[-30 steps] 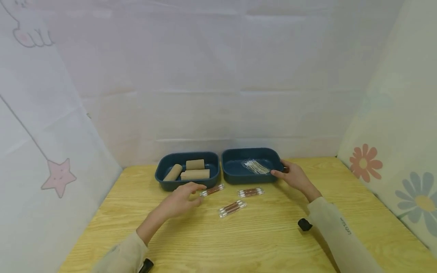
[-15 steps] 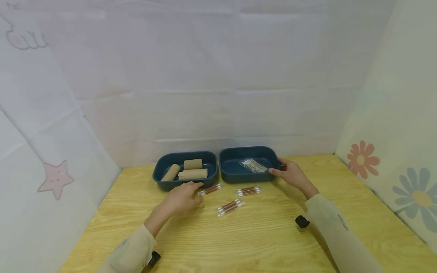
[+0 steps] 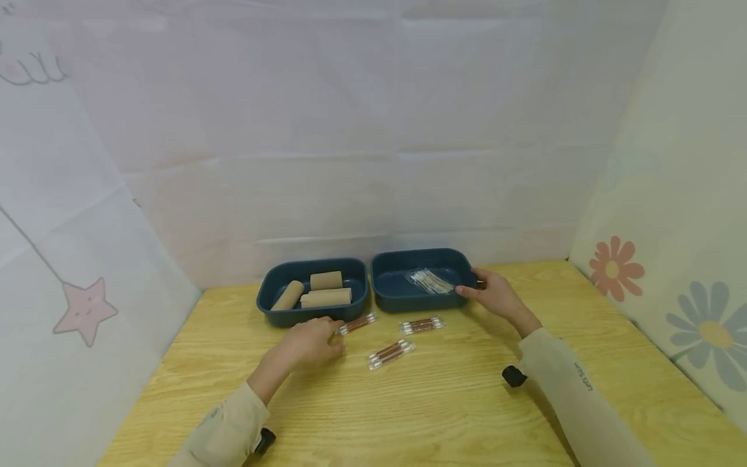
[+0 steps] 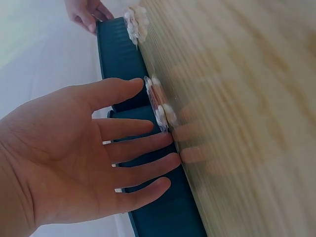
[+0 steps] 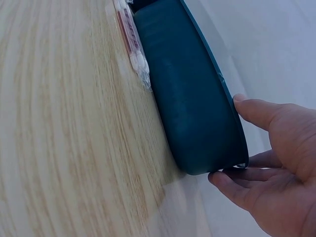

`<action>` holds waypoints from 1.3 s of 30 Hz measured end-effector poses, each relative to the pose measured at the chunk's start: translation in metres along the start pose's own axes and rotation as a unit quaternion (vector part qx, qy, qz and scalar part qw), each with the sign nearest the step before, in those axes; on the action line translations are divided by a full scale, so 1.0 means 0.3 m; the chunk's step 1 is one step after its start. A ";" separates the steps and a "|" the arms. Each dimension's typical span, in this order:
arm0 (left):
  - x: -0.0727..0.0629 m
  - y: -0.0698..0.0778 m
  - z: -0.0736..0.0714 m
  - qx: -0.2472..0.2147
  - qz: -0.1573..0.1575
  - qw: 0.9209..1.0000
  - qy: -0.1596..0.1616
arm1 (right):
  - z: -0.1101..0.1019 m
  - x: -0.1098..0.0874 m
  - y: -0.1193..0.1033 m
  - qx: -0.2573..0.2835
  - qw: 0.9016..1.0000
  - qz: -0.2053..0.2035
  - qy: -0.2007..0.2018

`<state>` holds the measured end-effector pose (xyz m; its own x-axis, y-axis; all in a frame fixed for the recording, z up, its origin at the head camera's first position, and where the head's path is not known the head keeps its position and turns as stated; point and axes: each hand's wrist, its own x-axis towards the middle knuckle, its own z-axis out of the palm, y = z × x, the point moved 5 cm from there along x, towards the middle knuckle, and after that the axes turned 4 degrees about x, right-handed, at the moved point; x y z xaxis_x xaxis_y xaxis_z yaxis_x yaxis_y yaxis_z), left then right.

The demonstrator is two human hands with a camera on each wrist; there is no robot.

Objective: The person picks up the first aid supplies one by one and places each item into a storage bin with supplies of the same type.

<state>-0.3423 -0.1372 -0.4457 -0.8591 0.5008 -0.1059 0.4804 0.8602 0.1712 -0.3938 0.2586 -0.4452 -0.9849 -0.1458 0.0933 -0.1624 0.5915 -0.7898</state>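
Near my left hand [image 3: 314,340] lies a clear packet of brown-stick cotton swabs [image 3: 358,323]. In the left wrist view the fingers [image 4: 143,170] are extended, with the thumb spread apart; fingertips reach the packet's near end, and whether they touch it I cannot tell. My right hand [image 3: 496,295] grips the right end of a dark blue bin [image 3: 408,303], thumb at the rim and fingers under its outer side in the right wrist view. White cotton swabs [image 3: 430,281] in a clear wrapper lie inside that bin. Two more brown swab packets, a middle one [image 3: 423,325] and a front one [image 3: 391,354], rest on the table.
Another dark blue bin [image 3: 274,318] stands at the left, holding three tan cardboard-like rolls, one of them the front roll [image 3: 327,298]. Both bins sit at the back of the wooden table [image 3: 397,415], against a white cloth wall [image 3: 327,162]. Printed cloth hangs at both sides.
My left hand has lowered slightly toward the nearest swab packet, which stays on the table. The right hand keeps its hold on the bin. The whole view has shifted a little.
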 end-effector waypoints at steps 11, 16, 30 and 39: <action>-0.006 0.024 0.019 0.030 0.025 0.999 0.011 | -0.007 -0.008 0.006 0.010 1.000 -0.001 -0.002; 0.008 0.032 0.021 0.047 0.030 0.997 0.056 | -0.011 -0.008 0.007 0.016 1.000 -0.003 -0.002; 0.059 0.029 0.028 0.047 -0.025 0.992 0.114 | 0.000 0.000 0.020 0.026 1.000 -0.002 -0.006; 0.079 0.036 0.035 0.032 -0.050 0.993 0.101 | -0.002 -0.003 0.016 0.022 1.000 0.000 -0.003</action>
<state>-0.3556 -0.1150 -0.4567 -0.9176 0.3895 0.0800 0.3963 0.9119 0.1066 -0.3938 0.2620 -0.4487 -0.9846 -0.1502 0.0898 -0.1592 0.5552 -0.8163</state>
